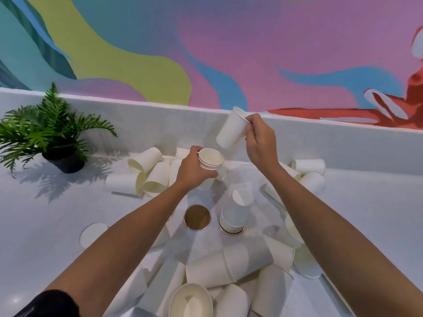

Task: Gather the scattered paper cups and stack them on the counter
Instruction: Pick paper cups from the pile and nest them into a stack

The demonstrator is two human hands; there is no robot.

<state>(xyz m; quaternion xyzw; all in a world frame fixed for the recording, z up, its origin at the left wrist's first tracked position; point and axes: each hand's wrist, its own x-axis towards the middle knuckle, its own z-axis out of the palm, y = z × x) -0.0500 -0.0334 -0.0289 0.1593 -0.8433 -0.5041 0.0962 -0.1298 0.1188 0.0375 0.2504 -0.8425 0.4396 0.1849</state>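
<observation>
My left hand (194, 170) grips a short stack of nested white paper cups (210, 159), mouths up, above the white counter (45, 213). My right hand (261, 143) pinches the rim of a single white cup (230, 131), tilted, just up and right of that stack. An upside-down stack of cups (235, 213) stands on the counter between my forearms. Loose cups lie on their sides at the back left (146, 177), the back right (309, 170) and in a pile near me (229, 266).
A potted fern (52, 136) stands at the back left. A round brown hole (197, 217) is set in the counter beside the inverted stack. A white disc (92, 234) lies at the left. A low white backsplash (160, 124) runs under a colourful mural wall.
</observation>
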